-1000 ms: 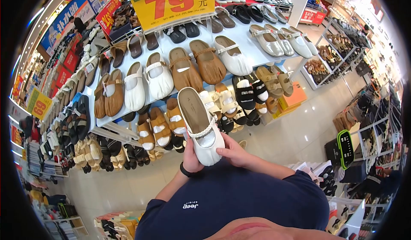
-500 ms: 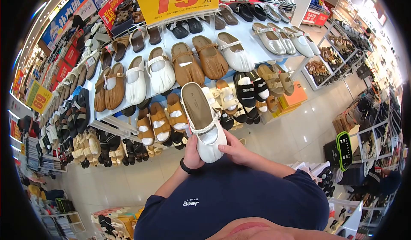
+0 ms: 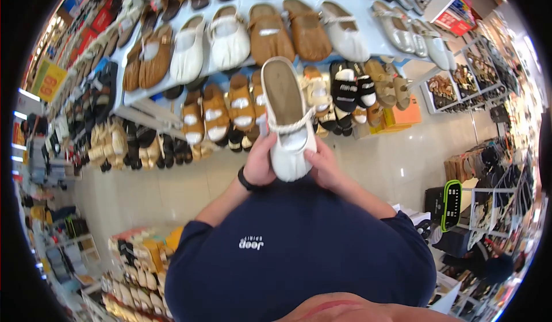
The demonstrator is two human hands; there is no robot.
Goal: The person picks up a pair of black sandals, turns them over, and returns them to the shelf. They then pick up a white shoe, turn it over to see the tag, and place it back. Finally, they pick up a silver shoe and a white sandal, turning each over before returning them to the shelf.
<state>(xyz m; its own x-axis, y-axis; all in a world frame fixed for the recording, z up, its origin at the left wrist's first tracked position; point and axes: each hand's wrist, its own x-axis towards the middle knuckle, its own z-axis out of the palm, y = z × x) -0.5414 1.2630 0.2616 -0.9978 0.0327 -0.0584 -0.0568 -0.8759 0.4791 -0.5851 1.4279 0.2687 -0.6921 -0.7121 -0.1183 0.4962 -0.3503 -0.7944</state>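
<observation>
A white closed-toe slip-on shoe [image 3: 292, 156] with a brown insole and a braided strap is held in front of my chest, its toe toward me. My left hand [image 3: 261, 161], with a black band on the wrist, grips its left side. On the right side of the toe, my right hand [image 3: 325, 164] presses with the thumb on top; its other fingers are partly hidden. Beyond the shoe, white shoes [image 3: 229, 37] and brown shoes [image 3: 270, 34] stand in a row on a white display table [image 3: 158, 92].
Sandals [image 3: 215, 115] fill the lower shelf. A yellow price sign [image 3: 49, 80] stands at the left. At the right are wire racks [image 3: 483, 80] and a black-and-green case [image 3: 451, 206]. Another person [image 3: 497, 264] is at the lower right. More shoes [image 3: 135, 290] are at the lower left.
The view has tilted down, so the display table, the shoe and both hands appear higher. The large 79 sign has left the view. Both hands still hold the shoe.
</observation>
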